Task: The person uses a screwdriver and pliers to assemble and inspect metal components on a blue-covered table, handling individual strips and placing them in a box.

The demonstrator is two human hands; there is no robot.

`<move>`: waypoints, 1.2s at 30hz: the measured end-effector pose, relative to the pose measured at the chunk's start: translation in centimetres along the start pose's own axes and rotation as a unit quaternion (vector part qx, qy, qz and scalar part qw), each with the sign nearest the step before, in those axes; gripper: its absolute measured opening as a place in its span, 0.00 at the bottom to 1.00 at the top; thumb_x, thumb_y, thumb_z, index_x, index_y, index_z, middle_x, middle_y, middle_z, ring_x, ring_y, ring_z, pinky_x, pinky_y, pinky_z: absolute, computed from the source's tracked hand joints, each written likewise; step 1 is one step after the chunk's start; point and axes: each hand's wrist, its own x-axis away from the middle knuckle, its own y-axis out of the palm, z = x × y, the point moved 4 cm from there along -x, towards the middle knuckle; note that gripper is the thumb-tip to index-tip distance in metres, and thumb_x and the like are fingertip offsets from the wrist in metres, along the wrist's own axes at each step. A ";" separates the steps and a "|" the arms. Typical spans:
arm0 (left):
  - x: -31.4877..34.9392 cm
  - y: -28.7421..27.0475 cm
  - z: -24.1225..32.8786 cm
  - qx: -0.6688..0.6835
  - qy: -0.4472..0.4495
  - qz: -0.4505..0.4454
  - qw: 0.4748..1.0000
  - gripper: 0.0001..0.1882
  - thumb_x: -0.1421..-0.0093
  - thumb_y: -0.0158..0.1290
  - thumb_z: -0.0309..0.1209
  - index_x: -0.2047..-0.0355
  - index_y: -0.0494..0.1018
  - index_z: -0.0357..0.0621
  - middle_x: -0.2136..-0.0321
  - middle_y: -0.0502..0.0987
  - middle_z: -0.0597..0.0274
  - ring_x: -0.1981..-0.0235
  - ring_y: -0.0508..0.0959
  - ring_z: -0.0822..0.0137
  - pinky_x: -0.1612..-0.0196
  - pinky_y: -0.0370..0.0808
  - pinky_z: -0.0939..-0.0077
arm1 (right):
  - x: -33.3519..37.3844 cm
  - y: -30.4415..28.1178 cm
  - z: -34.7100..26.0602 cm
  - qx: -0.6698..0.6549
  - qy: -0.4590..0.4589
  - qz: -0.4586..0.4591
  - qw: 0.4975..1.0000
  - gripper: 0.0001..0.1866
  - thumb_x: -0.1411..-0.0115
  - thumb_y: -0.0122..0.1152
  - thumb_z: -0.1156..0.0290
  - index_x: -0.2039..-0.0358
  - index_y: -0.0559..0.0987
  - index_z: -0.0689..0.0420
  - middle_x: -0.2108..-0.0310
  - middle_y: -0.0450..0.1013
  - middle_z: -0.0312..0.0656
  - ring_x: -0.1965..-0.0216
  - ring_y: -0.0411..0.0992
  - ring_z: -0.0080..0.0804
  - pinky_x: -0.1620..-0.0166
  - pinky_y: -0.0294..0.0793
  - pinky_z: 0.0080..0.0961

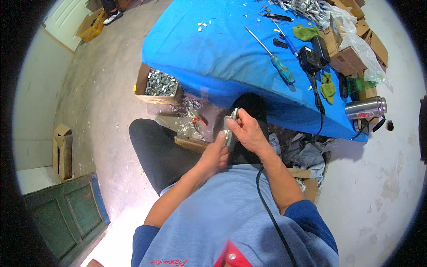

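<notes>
Grey metal, a small bracket-like part (pixel 229 129), pinched from both sides: left hand (pixel 216 155) clamps its lower edge, right hand (pixel 247 131) grips the top, over the lap. No support beneath, so a slipping thumb could drop it among the floor scraps (pixel 187 116). Beyond the hands, a screwdriver (pixel 273 58) lies on the blue worktop (pixel 209 53); its carton of parts (pixel 159 84) sits left.

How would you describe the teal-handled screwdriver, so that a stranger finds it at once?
Look at the blue table. Near its right side, left of the black adapter, lies the screwdriver, its shaft pointing up-left. Its thick teal handle sets it apart from the thinner blue-handled tool beside it.
</notes>
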 end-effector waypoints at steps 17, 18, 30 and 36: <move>0.1 1.1 0.2 0.023 -0.037 0.030 0.999 0.31 0.40 0.41 0.67 0.83 0.53 0.56 0.87 0.52 0.76 0.88 0.52 0.79 0.85 0.49 0.83 | 1.5 0.5 1.4 -0.045 0.019 -0.026 0.998 0.25 0.41 0.60 0.61 0.49 0.64 0.62 0.81 0.70 0.43 0.78 0.67 0.26 0.72 0.66 0.30; 0.1 1.2 0.0 0.018 -0.038 0.017 0.999 0.32 0.40 0.40 0.67 0.84 0.53 0.56 0.87 0.52 0.76 0.88 0.52 0.78 0.85 0.48 0.83 | 1.5 0.2 1.2 -0.043 0.021 -0.042 0.998 0.26 0.41 0.60 0.61 0.48 0.64 0.62 0.81 0.70 0.43 0.78 0.67 0.26 0.72 0.66 0.29; 1.5 3.4 -0.6 -0.031 -0.054 -0.052 0.997 0.29 0.36 0.38 0.64 0.82 0.56 0.55 0.87 0.50 0.78 0.86 0.50 0.78 0.83 0.46 0.82 | 3.5 -3.4 0.1 -0.100 0.062 -0.141 0.983 0.27 0.40 0.59 0.65 0.43 0.63 0.59 0.74 0.74 0.38 0.73 0.69 0.21 0.70 0.68 0.24; 3.1 4.5 -0.6 -0.027 -0.072 -0.053 0.996 0.27 0.34 0.40 0.59 0.82 0.54 0.56 0.86 0.49 0.79 0.87 0.49 0.78 0.84 0.46 0.81 | 4.9 -5.8 -0.6 -0.099 0.105 -0.167 0.975 0.25 0.39 0.58 0.68 0.43 0.64 0.58 0.73 0.75 0.38 0.71 0.71 0.21 0.68 0.70 0.23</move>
